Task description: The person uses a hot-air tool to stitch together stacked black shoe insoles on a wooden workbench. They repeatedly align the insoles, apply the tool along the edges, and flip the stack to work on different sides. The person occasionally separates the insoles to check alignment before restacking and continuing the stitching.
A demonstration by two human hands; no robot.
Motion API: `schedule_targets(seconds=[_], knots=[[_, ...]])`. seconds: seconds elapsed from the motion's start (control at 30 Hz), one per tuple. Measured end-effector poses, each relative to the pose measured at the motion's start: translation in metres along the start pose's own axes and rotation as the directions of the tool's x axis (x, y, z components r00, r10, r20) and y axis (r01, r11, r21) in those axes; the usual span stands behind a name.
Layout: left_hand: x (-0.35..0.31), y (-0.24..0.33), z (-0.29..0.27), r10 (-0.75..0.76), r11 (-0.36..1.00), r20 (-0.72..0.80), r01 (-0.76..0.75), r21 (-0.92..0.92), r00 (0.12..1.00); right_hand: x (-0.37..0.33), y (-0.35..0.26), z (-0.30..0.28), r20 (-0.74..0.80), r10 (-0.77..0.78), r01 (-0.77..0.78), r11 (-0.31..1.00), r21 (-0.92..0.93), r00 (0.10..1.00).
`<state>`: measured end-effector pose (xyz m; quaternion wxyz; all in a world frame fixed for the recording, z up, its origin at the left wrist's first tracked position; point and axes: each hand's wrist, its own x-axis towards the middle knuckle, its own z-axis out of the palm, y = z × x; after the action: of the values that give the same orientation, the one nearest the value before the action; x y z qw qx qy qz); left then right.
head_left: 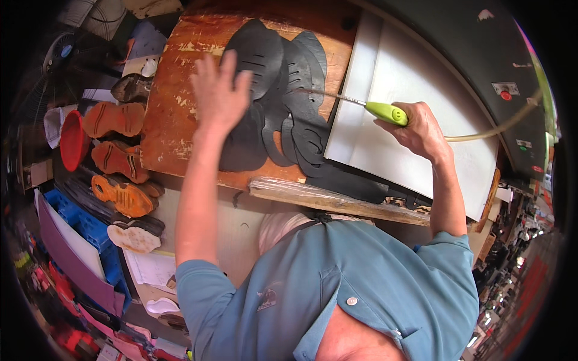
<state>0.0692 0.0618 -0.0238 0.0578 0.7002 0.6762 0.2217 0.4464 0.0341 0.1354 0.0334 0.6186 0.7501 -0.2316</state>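
My right hand (423, 130) is wrapped round the green handle of an air blow gun (383, 112). Its thin metal nozzle points left, ending over the pile of black cut shoe pieces. A clear hose (494, 129) trails away from that hand to the right. My left hand (220, 91), slightly blurred, has its fingers spread at the left edge of the pile; whether it touches is unclear. The top black shoe piece (260, 51) is rounded, with several short slits. Other curved black pieces (308, 123) overlap beneath and beside it.
The pile lies on a worn brown wooden board (174, 96). A white panel (415, 90) adjoins it at right, below a dark machine with a red button (506, 95). Brown shoe soles (114, 119), a red basin (73, 141) and a blue crate (81, 225) stand at left.
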Motion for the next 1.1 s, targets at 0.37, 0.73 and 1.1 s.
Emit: schedule_targets(seconds=[0.37,0.73,1.1], knots=[[-0.007,-0.018,-0.017,0.072,0.997,0.146,-0.074,0.008,0.987,0.046,-0.025,0.031,-0.048,-0.048,0.053,0.992,0.117,0.998],[0.010,-0.065,-0.017,-0.035,0.996,-0.055,0.030,-0.086,0.998,0.055,-0.020,0.025,0.006,-0.096,0.095,0.990,0.108,0.995],[0.017,-0.069,-0.017,-0.055,0.998,-0.014,0.055,0.010,0.998,0.057,-0.015,0.023,-0.054,-0.113,0.119,0.984,0.130,0.992]])
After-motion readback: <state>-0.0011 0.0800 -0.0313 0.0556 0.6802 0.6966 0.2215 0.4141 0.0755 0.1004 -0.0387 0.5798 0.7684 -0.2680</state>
